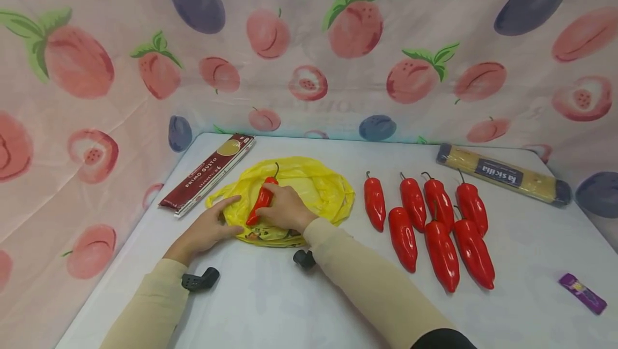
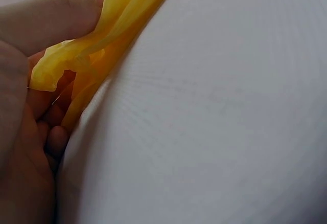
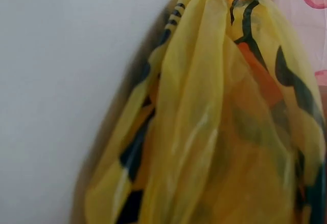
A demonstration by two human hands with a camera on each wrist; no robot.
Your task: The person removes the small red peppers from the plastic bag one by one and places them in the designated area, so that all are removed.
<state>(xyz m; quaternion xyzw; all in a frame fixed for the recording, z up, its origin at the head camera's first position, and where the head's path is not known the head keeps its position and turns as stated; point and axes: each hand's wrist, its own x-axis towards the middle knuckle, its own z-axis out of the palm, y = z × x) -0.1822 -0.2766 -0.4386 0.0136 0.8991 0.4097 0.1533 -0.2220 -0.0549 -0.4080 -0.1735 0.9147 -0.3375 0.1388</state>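
Observation:
A red pepper (image 1: 263, 199) with a dark curved stem is gripped by my right hand (image 1: 289, 209) over the yellow plastic bag (image 1: 328, 193). The bag lies spread on the white table, its mouth facing up. At the bag's left edge, my left hand (image 1: 207, 231) holds the film between thumb and fingers; in the left wrist view the thumb (image 2: 56, 19) lies on one side of the yellow film (image 2: 127, 14) and the fingers behind it. Printed folds of the bag (image 3: 204, 106) fill most of the right wrist view and hide the right hand's fingers there.
Several red peppers (image 1: 443, 252) lie in two rough rows right of the bag. A dark red spaghetti packet (image 1: 207, 175) lies at the back left, a clear pasta packet (image 1: 502, 173) at the back right. A small purple sachet (image 1: 582, 294) is near the right edge.

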